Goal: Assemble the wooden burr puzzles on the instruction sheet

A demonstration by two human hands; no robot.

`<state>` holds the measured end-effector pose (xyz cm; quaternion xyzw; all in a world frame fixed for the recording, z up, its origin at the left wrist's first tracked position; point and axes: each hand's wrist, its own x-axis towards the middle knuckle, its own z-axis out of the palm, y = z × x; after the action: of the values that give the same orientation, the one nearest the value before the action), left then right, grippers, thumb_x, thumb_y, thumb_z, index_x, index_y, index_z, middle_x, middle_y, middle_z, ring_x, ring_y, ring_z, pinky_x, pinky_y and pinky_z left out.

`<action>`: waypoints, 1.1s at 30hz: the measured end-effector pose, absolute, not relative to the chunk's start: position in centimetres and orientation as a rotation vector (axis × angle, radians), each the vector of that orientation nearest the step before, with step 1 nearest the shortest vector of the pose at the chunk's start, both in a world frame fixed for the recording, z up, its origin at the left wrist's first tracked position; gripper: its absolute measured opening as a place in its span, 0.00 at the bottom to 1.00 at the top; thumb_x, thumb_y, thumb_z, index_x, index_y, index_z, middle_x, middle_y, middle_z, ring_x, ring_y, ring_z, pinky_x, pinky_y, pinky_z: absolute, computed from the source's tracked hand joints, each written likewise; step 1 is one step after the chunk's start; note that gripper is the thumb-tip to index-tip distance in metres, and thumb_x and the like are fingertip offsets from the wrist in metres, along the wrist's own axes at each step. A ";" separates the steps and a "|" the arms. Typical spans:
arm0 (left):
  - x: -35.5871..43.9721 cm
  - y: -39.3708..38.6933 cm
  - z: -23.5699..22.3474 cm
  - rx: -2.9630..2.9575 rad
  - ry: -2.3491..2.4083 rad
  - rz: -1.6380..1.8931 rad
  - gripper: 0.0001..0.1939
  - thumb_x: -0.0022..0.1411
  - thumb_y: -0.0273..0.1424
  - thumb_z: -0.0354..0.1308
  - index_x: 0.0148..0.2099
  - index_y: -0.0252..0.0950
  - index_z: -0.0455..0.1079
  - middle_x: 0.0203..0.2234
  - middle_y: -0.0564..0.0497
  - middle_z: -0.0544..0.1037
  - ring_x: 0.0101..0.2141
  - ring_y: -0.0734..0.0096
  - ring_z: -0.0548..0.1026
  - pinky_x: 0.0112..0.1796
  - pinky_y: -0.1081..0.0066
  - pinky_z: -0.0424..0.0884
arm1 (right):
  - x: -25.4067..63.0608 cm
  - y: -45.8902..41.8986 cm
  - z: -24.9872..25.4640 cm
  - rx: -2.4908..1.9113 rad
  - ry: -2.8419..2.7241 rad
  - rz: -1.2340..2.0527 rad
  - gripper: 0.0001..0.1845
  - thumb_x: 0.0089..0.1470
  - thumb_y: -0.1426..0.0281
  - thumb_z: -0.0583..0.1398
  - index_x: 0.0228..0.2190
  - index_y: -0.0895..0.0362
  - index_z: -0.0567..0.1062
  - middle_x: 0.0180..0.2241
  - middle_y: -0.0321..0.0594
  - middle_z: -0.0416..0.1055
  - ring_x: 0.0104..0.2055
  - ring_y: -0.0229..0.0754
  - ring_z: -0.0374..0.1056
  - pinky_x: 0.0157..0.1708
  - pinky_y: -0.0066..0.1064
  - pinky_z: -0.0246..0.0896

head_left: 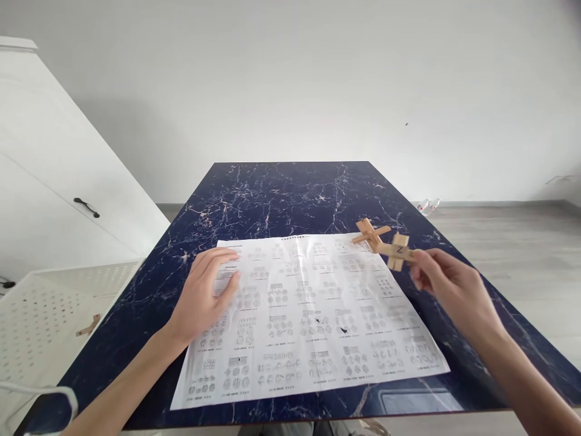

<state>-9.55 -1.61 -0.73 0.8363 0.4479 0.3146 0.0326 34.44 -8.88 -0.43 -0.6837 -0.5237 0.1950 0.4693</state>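
The wooden piece with a dark mark like "Z" (399,251) is at the right edge of the printed sheet (290,321); the right hand (442,275) has its grip closed on it. Another wooden piece (370,235) is just beside it, at the sheet's upper right corner. The left hand (204,290) lies on the sheet, its grip apart. The sheet's small print is not readable. The bench (290,194) is dark blue with white veins; behind is a pale wall (290,85).

Holds left hand (206,297) palm down, loosely curved, thumb (228,290) apart; pinches with right hand (454,290), fingers curled; angles left forearm (129,378) and right forearm (521,375) inward.
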 end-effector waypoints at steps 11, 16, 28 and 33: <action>-1.2 0.2 0.2 2.232 0.936 0.627 0.47 0.64 0.55 0.69 0.75 0.53 0.51 0.70 0.43 0.67 0.67 0.43 0.68 0.65 0.43 0.68 | 22.5 -4.0 0.3 -1.391 -1.649 1.003 0.24 0.69 0.50 0.57 0.27 0.53 0.72 0.22 0.35 0.71 0.23 0.38 0.63 0.26 0.31 0.57; -2.7 0.1 -0.5 2.184 0.927 0.658 0.32 0.68 0.48 0.68 0.68 0.48 0.62 0.62 0.45 0.74 0.59 0.49 0.75 0.57 0.50 0.74 | 20.7 -3.3 -1.2 -1.277 -1.625 1.185 0.27 0.71 0.47 0.55 0.27 0.52 0.69 0.22 0.35 0.71 0.24 0.39 0.65 0.28 0.32 0.61; -2.9 0.0 -1.0 2.217 0.823 0.684 0.32 0.69 0.47 0.67 0.68 0.47 0.60 0.57 0.46 0.76 0.53 0.54 0.77 0.53 0.55 0.76 | 21.5 -3.9 -0.5 -1.159 -1.723 1.202 0.24 0.71 0.50 0.56 0.31 0.54 0.72 0.24 0.34 0.68 0.26 0.39 0.62 0.28 0.34 0.55; -2.9 0.0 -1.0 2.245 0.832 0.640 0.33 0.70 0.48 0.66 0.69 0.47 0.60 0.58 0.43 0.75 0.54 0.51 0.78 0.54 0.52 0.77 | 21.6 -4.0 -0.7 -1.143 -1.738 1.183 0.20 0.72 0.54 0.56 0.34 0.55 0.74 0.24 0.33 0.67 0.26 0.39 0.61 0.28 0.34 0.54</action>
<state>-2.95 0.00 -1.00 0.8565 0.3175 0.2442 0.3254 21.55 -3.98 -0.67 -0.4445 -0.6760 0.4601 0.3658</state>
